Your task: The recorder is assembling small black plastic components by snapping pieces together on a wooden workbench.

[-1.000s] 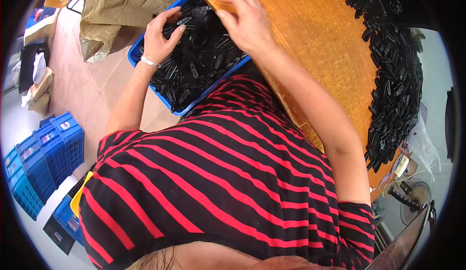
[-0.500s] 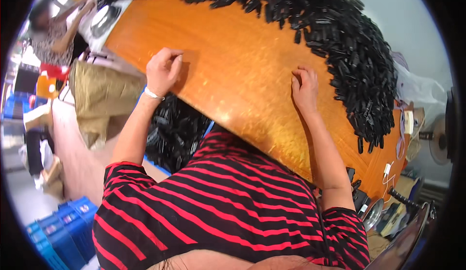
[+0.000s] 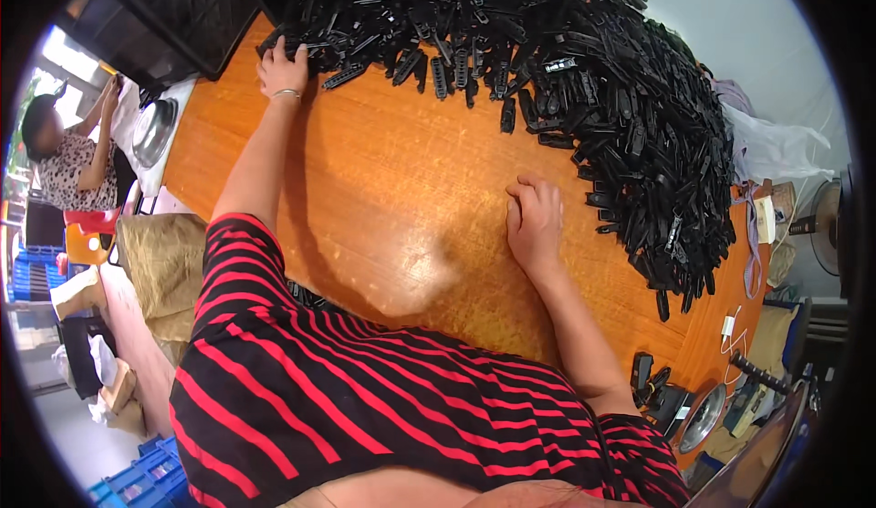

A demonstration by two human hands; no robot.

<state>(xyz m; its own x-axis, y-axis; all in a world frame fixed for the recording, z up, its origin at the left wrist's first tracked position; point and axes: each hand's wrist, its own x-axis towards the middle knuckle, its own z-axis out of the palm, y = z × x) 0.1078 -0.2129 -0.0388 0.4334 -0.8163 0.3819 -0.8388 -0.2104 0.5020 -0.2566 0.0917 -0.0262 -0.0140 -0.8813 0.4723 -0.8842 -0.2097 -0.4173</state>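
Observation:
A large heap of small black plastic parts curves along the far and right sides of the orange-brown wooden table. My left hand reaches out to the heap's far left end. Its fingers are spread, with their tips at the nearest black parts, and I see nothing held. Lower on the right, my right hand rests on the tabletop, fingers loosely bent and slightly apart, holding nothing that shows. The heap's right side lies a short way from it.
Black crates stand beyond the table's far left corner. Another person sits at the left near a metal bowl. A brown sack is beside the table. A white cable and a fan are at the right.
My left hand has moved from the table's near left edge out to the far left end of the heap. My right hand has shifted slightly left and nearer. The view has tilted forward.

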